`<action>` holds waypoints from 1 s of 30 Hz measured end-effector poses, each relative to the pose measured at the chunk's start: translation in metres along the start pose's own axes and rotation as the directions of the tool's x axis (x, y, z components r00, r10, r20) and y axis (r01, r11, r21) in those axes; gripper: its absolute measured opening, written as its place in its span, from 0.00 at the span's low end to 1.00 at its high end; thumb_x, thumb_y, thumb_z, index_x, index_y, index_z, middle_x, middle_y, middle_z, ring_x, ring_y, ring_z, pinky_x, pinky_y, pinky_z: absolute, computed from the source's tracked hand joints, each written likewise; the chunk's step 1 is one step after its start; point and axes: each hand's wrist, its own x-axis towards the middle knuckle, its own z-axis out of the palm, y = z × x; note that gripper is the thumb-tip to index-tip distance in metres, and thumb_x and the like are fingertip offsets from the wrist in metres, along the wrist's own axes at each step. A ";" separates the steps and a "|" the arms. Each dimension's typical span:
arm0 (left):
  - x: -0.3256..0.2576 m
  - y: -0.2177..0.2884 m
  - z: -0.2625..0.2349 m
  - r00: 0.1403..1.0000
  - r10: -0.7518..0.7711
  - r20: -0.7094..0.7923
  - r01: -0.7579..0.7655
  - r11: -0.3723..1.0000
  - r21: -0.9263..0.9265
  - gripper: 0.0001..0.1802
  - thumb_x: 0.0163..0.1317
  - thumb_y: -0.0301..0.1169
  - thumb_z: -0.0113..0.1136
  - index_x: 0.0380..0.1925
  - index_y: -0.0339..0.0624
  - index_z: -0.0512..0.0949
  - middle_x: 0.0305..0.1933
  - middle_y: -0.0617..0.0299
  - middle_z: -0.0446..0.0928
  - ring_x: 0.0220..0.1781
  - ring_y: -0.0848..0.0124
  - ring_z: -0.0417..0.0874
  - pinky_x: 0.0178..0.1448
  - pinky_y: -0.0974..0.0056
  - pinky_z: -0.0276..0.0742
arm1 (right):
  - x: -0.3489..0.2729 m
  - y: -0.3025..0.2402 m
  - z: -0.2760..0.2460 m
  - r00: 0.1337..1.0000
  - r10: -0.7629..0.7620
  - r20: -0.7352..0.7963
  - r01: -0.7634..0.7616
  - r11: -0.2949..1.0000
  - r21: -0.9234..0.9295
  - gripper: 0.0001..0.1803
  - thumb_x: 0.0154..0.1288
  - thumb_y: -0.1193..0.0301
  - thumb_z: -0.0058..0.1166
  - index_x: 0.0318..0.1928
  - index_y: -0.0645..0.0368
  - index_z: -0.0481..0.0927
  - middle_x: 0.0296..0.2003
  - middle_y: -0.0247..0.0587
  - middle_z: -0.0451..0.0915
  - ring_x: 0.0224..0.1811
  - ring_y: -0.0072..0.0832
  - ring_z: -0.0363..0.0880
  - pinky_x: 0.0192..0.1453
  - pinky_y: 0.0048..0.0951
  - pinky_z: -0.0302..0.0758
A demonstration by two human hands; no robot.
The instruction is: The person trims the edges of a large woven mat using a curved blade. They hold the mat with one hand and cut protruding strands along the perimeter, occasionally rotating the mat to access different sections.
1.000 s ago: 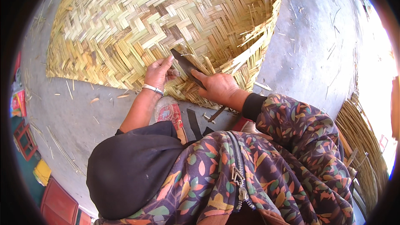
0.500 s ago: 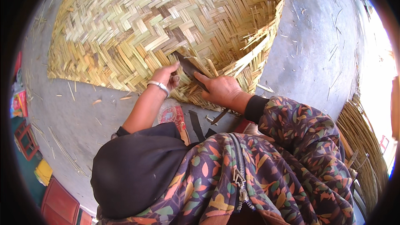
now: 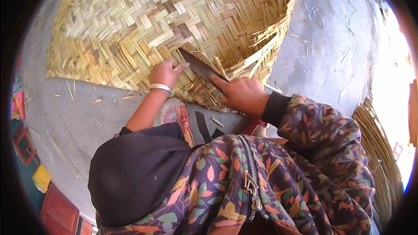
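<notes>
A large woven mat of pale flat strips [image 3: 130, 26], in a zigzag weave, lies on the floor in front of me. My right hand [image 3: 244, 96] is closed round the lower right end of a dark flat-bladed knife [image 3: 199, 66]. The blade slants up and left over the mat's near edge, beside some raised strip ends [image 3: 220, 66]. My left hand [image 3: 165, 73], with a silver bangle at the wrist, is at the near edge, just left of the blade. Its fingers are curled in and its thumb points toward the blade; what they pinch is hidden.
Frayed strips [image 3: 261, 56] stick up along the mat's right side. Slivers litter the grey floor [image 3: 322, 48]. A bundle of thin stalks [image 3: 379, 148] lies at the right. My shoe [image 3: 176, 115] and dark scraps [image 3: 202, 126] are below the mat. Red furniture [image 3: 58, 206] stands at lower left.
My right hand has moved right and slightly toward me, and more of the knife blade now shows. My left hand has shifted a little left and away from me.
</notes>
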 end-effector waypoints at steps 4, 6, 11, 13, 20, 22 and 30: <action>0.001 -0.003 0.012 0.985 0.134 -0.106 -0.114 0.977 0.181 0.30 0.55 0.60 0.64 0.22 0.41 0.76 0.18 0.54 0.75 0.21 0.56 0.76 0.30 0.54 0.73 | -0.052 0.028 -0.014 0.982 0.087 0.168 -0.060 0.985 -0.160 0.32 0.60 0.60 0.51 0.67 0.46 0.67 0.25 0.48 0.81 0.29 0.44 0.83 0.32 0.46 0.76; 0.002 -0.003 0.012 0.996 0.055 -0.071 -0.044 0.990 0.136 0.26 0.59 0.57 0.62 0.25 0.42 0.79 0.20 0.53 0.78 0.24 0.56 0.80 0.31 0.53 0.75 | -0.076 0.043 -0.030 0.987 0.004 0.159 0.017 0.991 -0.134 0.33 0.59 0.62 0.53 0.68 0.44 0.67 0.25 0.48 0.81 0.28 0.44 0.83 0.33 0.46 0.76; 0.002 0.006 0.008 0.992 -0.114 0.046 0.117 0.761 -0.638 0.15 0.65 0.35 0.63 0.47 0.36 0.79 0.32 0.60 0.82 0.29 0.76 0.83 0.31 0.66 0.81 | -0.094 0.058 -0.062 0.992 -0.015 0.121 -0.046 0.875 0.483 0.38 0.56 0.71 0.59 0.70 0.42 0.67 0.31 0.49 0.83 0.28 0.34 0.83 0.40 0.34 0.79; 0.000 0.014 0.011 0.984 -0.041 0.172 0.163 0.588 -0.793 0.18 0.65 0.33 0.62 0.51 0.34 0.76 0.37 0.60 0.82 0.30 0.75 0.84 0.32 0.68 0.82 | -0.091 0.057 -0.065 0.993 -0.066 0.094 -0.041 0.558 0.829 0.33 0.60 0.79 0.55 0.68 0.54 0.69 0.50 0.42 0.82 0.49 0.20 0.78 0.55 0.25 0.74; 0.006 0.031 0.015 0.821 0.088 0.564 0.479 0.432 -0.764 0.12 0.63 0.31 0.66 0.43 0.39 0.76 0.36 0.62 0.81 0.30 0.72 0.85 0.33 0.66 0.84 | -0.076 0.045 -0.064 0.960 -0.237 0.151 -0.077 0.297 0.952 0.35 0.61 0.86 0.56 0.69 0.58 0.67 0.66 0.40 0.71 0.65 0.24 0.68 0.71 0.27 0.64; 0.002 0.033 0.023 0.819 0.048 0.572 0.494 0.448 -0.745 0.12 0.62 0.31 0.67 0.41 0.39 0.77 0.34 0.62 0.81 0.29 0.72 0.85 0.31 0.65 0.83 | -0.077 0.038 -0.060 0.936 -0.260 0.236 -0.164 0.270 0.949 0.33 0.62 0.84 0.55 0.69 0.59 0.68 0.63 0.38 0.74 0.62 0.21 0.69 0.68 0.26 0.67; -0.005 0.021 0.034 0.976 -0.052 0.211 0.123 0.931 -0.343 0.15 0.59 0.34 0.71 0.24 0.40 0.74 0.23 0.64 0.78 0.18 0.74 0.80 0.17 0.69 0.73 | -0.084 0.042 -0.037 0.919 -0.269 0.288 -0.202 0.304 0.931 0.32 0.63 0.79 0.51 0.69 0.57 0.68 0.54 0.36 0.80 0.51 0.18 0.74 0.58 0.23 0.72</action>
